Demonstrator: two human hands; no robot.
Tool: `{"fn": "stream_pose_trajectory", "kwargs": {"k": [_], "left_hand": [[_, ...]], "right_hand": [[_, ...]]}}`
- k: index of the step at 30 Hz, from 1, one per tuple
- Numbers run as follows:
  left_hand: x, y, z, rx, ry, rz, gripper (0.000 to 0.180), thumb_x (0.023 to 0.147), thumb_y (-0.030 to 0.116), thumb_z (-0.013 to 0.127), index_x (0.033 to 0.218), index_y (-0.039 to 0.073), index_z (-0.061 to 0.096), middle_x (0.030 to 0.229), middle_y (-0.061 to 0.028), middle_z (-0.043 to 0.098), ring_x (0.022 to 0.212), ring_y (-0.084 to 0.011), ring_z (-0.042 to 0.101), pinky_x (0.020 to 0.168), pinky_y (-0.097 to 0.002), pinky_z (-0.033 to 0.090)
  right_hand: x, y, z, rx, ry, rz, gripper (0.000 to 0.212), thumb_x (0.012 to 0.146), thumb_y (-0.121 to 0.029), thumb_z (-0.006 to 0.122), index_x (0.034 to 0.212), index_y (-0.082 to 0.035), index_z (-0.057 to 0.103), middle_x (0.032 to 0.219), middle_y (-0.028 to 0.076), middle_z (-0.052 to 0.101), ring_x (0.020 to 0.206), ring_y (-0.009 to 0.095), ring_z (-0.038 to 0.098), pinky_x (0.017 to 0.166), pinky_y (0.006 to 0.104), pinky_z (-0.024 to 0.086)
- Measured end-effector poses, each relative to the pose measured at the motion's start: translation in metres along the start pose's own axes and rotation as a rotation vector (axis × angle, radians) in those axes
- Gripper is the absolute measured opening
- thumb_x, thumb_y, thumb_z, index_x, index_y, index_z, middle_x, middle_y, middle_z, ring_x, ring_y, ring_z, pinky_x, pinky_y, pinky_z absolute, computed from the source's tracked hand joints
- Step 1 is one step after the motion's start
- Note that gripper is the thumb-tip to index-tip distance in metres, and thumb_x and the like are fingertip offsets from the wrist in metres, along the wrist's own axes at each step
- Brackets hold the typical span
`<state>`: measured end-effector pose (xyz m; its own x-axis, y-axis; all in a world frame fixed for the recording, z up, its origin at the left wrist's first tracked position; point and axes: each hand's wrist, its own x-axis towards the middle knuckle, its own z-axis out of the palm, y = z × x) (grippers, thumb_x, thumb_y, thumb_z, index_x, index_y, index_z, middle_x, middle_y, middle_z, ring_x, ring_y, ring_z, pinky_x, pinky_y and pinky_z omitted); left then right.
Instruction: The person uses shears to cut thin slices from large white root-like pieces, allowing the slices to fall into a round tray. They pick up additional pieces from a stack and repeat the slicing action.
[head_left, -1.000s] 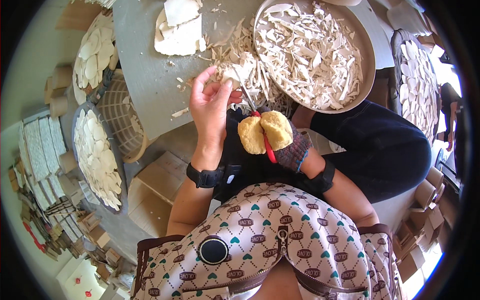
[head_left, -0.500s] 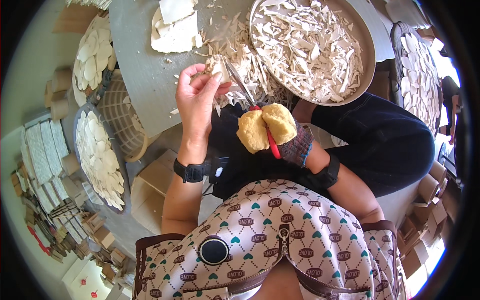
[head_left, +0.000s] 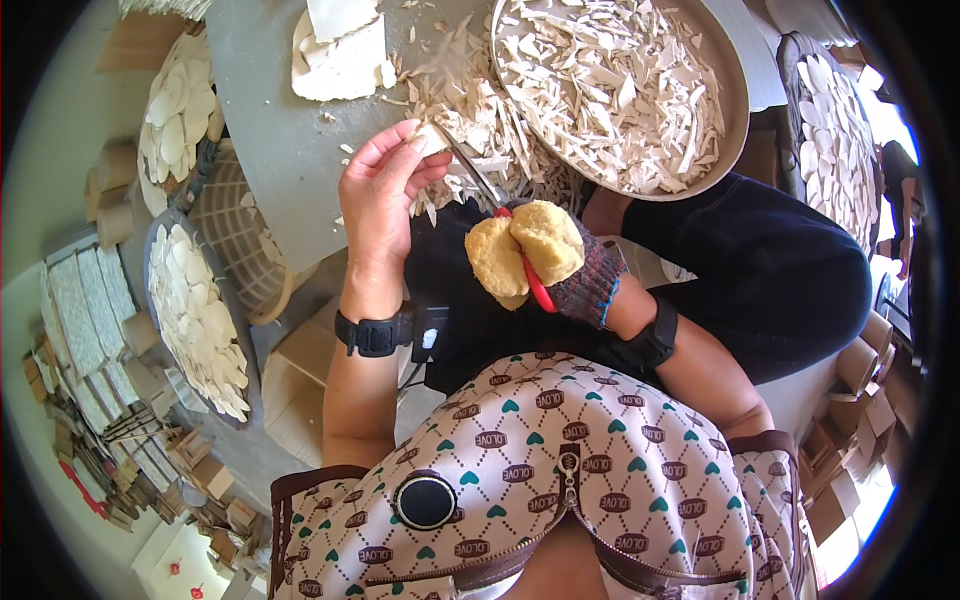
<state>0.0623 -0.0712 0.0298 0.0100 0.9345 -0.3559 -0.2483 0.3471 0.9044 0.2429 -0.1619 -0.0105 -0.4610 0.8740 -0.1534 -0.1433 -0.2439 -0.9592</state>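
My left hand (head_left: 385, 205) pinches a small cream-coloured flat piece (head_left: 432, 140) between thumb and fingers, over the table's near edge. My right hand (head_left: 590, 280), in a grey knitted glove, grips red-handled scissors (head_left: 535, 285). Thick yellow foam padding (head_left: 525, 250) covers much of the handles and hides most of my fingers. The metal blades point up and left, and their tips meet the right side of the piece. Behind the blades lies a heap of cream offcuts (head_left: 500, 125). A stack of larger cream slabs (head_left: 342, 62) rests farther back on the left.
A big round tray (head_left: 742, 120) of cream strips and shards stands at the back right. Left of the grey table (head_left: 265, 150) are a woven basket (head_left: 235, 225) and round trays of pale oval slices (head_left: 195, 320). Another slice-filled tray (head_left: 835, 140) stands far right.
Both hands have shifted slightly left. The held piece is turned and less of it shows; the rough, crumbly part at its top is no longer visible. The scissors remain against it.
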Motion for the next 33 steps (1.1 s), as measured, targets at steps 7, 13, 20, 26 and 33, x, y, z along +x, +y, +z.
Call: {"fn": "stream_pose_trajectory", "kwargs": {"k": [7, 13, 20, 26, 33], "left_hand": [[0.002, 0.001, 0.0, -0.027, -0.001, 0.008, 0.018, 0.081, 0.003, 0.06, 0.097, -0.003, 0.055, 0.087, -0.0141, 0.063, 0.072, -0.0204, 0.065, 0.063, -0.0264, 0.054], [0.0, 0.007, 0.005, 0.113, -0.044, 0.094, 0.016, 0.082, 0.003, 0.06, 0.096, -0.002, 0.055, 0.086, -0.0128, 0.063, 0.072, -0.0189, 0.064, 0.063, -0.0256, 0.053], [-0.002, 0.01, 0.0, 0.117, -0.085, 0.015, 0.022, 0.082, 0.003, 0.059, 0.103, -0.003, 0.056, 0.086, -0.0123, 0.063, 0.071, -0.018, 0.064, 0.064, -0.0261, 0.053], [-0.004, -0.006, 0.006, 0.033, 0.003, 0.042, 0.024, 0.082, 0.003, 0.059, 0.105, -0.003, 0.055, 0.089, -0.0122, 0.063, 0.073, -0.0183, 0.063, 0.066, -0.0262, 0.052], [0.001, -0.003, 0.006, 0.021, 0.03, 0.008, 0.018, 0.08, 0.002, 0.061, 0.097, -0.002, 0.057, 0.086, -0.012, 0.063, 0.071, -0.0172, 0.064, 0.064, -0.0259, 0.053]], "right_hand": [[-0.003, -0.008, 0.001, 0.339, 0.011, 0.077, 0.026, 0.086, -0.012, 0.055, 0.109, -0.003, 0.051, 0.104, 0.008, 0.059, 0.095, 0.017, 0.058, 0.084, 0.0272, 0.046], [0.002, -0.004, 0.0, 0.338, -0.041, -0.039, 0.023, 0.091, -0.011, 0.045, 0.112, -0.002, 0.05, 0.11, 0.01, 0.057, 0.102, 0.016, 0.055, 0.086, 0.0276, 0.045], [-0.001, -0.005, 0.0, 0.921, -0.031, 0.2, 0.026, 0.09, -0.005, 0.041, 0.115, -0.002, 0.047, 0.113, 0.012, 0.055, 0.104, 0.022, 0.054, 0.091, 0.0298, 0.043], [0.002, -0.001, -0.001, -0.18, -0.03, -0.082, 0.03, 0.089, -0.01, 0.052, 0.117, 0.002, 0.047, 0.114, 0.012, 0.055, 0.103, 0.018, 0.056, 0.091, 0.0305, 0.045], [-0.001, 0.003, 0.001, 0.041, 0.05, -0.001, 0.036, 0.077, -0.014, 0.063, 0.11, -0.005, 0.051, 0.105, 0.011, 0.057, 0.098, 0.026, 0.056, 0.088, 0.0323, 0.044]]}}
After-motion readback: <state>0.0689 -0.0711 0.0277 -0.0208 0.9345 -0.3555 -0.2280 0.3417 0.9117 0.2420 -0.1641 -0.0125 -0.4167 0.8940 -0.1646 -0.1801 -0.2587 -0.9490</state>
